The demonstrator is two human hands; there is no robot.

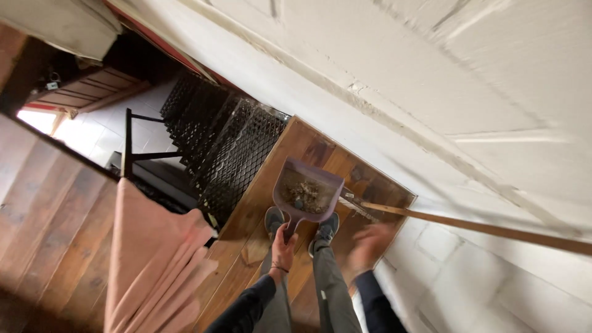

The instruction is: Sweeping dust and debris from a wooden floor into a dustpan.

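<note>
At the bottom centre of the frame two dark sleeves rise into view, with grey trouser legs between them. The left hand [283, 250] sits just above its sleeve, a thin band on the wrist, its fingers wrapped tight around the handle of a purple dustpan [308, 192]. The pan is held level in the middle of the frame, directly over a pair of grey shoes [325, 229], and it carries a heap of brownish dust and debris [302, 194].

To the right of it, the right hand [369, 245] is a blur; I cannot tell whether its fingers are spread or closed. It hovers just below the wooden handle of a broom [493, 229], which runs from the centre out to the right edge of the frame, its bristled head lying just beside the dustpan's right side.

The person stands on a small wooden landing [271, 179] of brown boards. At lower left a pink cloth [151, 259] hangs over a wooden plank railing [49, 209]. Beyond the landing, toward the upper left, black metal mesh stairs [222, 135] drop away to a pale tiled floor [105, 129], where a slatted wooden piece [86, 89] stands. A white block wall [431, 74] fills the upper right of the frame.
</note>
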